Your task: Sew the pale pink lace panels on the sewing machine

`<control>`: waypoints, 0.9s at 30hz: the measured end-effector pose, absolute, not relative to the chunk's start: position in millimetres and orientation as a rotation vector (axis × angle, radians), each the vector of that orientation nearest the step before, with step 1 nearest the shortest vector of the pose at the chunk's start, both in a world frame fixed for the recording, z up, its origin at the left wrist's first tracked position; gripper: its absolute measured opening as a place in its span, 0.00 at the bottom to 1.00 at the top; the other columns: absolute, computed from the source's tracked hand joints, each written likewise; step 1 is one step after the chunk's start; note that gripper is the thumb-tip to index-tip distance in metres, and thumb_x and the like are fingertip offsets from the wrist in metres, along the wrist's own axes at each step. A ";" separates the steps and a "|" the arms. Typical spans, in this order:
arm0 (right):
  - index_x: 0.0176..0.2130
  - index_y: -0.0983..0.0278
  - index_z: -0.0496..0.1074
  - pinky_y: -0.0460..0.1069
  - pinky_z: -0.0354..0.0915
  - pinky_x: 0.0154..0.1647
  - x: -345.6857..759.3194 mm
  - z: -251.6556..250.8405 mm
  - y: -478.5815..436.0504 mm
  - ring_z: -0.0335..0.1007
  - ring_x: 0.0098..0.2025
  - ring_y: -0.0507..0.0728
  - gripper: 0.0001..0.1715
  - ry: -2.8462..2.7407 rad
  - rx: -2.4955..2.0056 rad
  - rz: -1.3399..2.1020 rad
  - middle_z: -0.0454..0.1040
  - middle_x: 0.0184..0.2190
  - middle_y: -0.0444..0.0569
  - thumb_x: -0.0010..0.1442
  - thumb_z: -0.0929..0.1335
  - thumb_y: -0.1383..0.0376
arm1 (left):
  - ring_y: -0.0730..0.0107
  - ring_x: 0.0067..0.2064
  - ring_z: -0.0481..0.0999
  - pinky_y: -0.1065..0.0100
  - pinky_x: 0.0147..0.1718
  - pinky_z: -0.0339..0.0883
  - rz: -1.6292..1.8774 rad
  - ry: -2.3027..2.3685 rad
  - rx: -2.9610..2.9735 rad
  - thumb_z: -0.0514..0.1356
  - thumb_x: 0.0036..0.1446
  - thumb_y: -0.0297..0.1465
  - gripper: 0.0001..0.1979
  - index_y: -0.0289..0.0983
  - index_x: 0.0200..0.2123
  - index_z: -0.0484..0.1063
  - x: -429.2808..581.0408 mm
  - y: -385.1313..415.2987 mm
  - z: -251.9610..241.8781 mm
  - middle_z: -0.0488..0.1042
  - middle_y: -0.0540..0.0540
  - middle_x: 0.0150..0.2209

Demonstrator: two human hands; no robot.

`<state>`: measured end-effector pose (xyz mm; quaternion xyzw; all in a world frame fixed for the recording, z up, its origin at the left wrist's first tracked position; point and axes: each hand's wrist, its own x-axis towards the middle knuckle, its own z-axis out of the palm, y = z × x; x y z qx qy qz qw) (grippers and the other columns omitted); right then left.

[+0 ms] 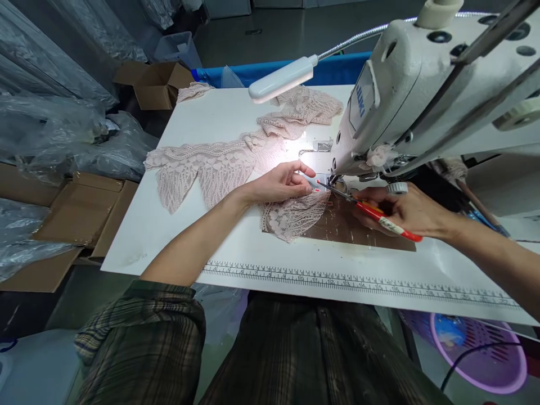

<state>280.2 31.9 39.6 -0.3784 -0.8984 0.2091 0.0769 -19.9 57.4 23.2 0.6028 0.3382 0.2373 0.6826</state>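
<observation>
White table [236, 239] bears sewing machine [388, 107]; lace [225, 163] lies left of needle area [331, 181], likely for room. Left hand [282, 183] curls over lace, probably steadying it, pinch unclear; right hand [407, 211] clamped on scissors [385, 220], tips near needle area.

Sewing workshop: JUKI machine [392, 73], lace [223, 169]

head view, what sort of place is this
Probably a garment sewing workshop: a sewing machine marked JUKI stands over a white table with a ruler scale along its near edge, and strips of pale pink lace lie on it.
</observation>
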 end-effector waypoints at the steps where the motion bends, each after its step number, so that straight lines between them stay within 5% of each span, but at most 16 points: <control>1: 0.43 0.71 0.80 0.46 0.58 0.24 283.7 38.9 27.7 0.57 0.20 0.49 0.30 -2.659 -1.152 0.648 0.72 0.20 0.47 0.61 0.64 0.48 | 0.83 0.23 0.60 0.73 0.21 0.50 0.530 0.764 1.351 0.67 0.58 0.27 0.18 0.34 0.49 0.66 -20.6 56.9 24.3 0.73 0.51 0.29; 7: 0.56 0.60 0.77 0.48 0.69 0.29 314.7 38.3 -15.3 0.78 0.32 0.57 0.30 -2.469 -1.474 0.372 0.82 0.42 0.52 0.61 0.66 0.49 | 0.76 0.35 0.74 0.72 0.32 0.65 0.540 0.772 1.440 0.70 0.54 0.28 0.25 0.31 0.51 0.65 -21.0 53.3 28.4 0.77 0.46 0.36; 13: 0.60 0.48 0.72 0.53 0.61 0.17 367.7 31.4 -45.7 0.74 0.24 0.62 0.34 -2.470 -1.864 0.096 0.82 0.35 0.52 0.61 0.64 0.40 | 0.82 0.26 0.64 0.74 0.25 0.56 0.615 0.815 1.442 0.64 0.62 0.28 0.16 0.33 0.52 0.66 -17.0 49.2 28.6 0.71 0.52 0.29; 16: 0.57 0.48 0.74 0.55 0.67 0.22 378.1 35.4 -50.8 0.78 0.33 0.63 0.28 -2.527 -1.813 0.168 0.81 0.43 0.54 0.63 0.64 0.43 | 0.82 0.24 0.61 0.74 0.23 0.53 0.610 0.833 1.449 0.62 0.64 0.27 0.14 0.34 0.52 0.67 -18.6 49.4 30.1 0.69 0.53 0.28; 19: 0.53 0.51 0.76 0.55 0.69 0.26 356.7 45.4 -51.0 0.79 0.39 0.60 0.22 -2.543 -1.672 0.102 0.78 0.52 0.52 0.68 0.62 0.49 | 0.81 0.28 0.68 0.74 0.26 0.60 0.590 0.810 1.470 0.64 0.62 0.27 0.18 0.32 0.53 0.66 -21.7 50.6 31.3 0.73 0.49 0.32; 23: 0.51 0.60 0.76 0.50 0.67 0.26 288.6 52.3 -39.4 0.74 0.27 0.53 0.19 -2.391 -1.286 0.273 0.80 0.43 0.50 0.69 0.63 0.55 | 0.76 0.36 0.76 0.73 0.35 0.69 0.569 0.790 1.484 0.69 0.55 0.26 0.27 0.31 0.55 0.64 -24.1 51.0 30.4 0.76 0.47 0.37; 27: 0.49 0.60 0.78 0.49 0.66 0.31 225.0 44.4 -14.3 0.75 0.31 0.54 0.19 -2.380 -1.200 0.384 0.80 0.37 0.50 0.68 0.62 0.57 | 0.78 0.31 0.74 0.74 0.27 0.65 0.598 0.783 1.450 0.70 0.54 0.27 0.27 0.31 0.54 0.64 -23.2 49.0 27.2 0.75 0.48 0.35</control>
